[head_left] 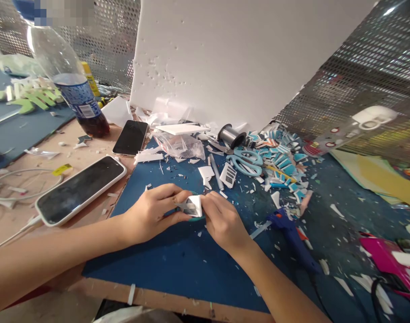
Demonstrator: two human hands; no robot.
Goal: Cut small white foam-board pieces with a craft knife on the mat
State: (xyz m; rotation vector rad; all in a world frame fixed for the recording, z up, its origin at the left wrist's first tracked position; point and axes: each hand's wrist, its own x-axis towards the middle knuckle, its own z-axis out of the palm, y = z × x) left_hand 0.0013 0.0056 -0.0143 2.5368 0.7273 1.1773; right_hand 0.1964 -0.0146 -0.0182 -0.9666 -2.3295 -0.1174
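Between my two hands is a small white foam piece (195, 205) with a grey patch on its side, held above the blue cutting mat (151, 273). My left hand (159, 208) grips it from the left, thumb below and fingers above. From the right, the pinched fingers of my right hand (221, 220) meet its edge; their tips are partly hidden. Just beyond lies another white piece with dark grey rectangles (228, 175), beside a grey stick (216, 172). Light blue scissors (247, 162) rest behind it.
A blue glue gun (294, 240) lies right of my right forearm. Foam scraps (282, 157) and a wire spool (231, 136) lie at the back, before a white foam board (218, 58). Two phones (80, 190) and a cola bottle (78, 98) are at left.
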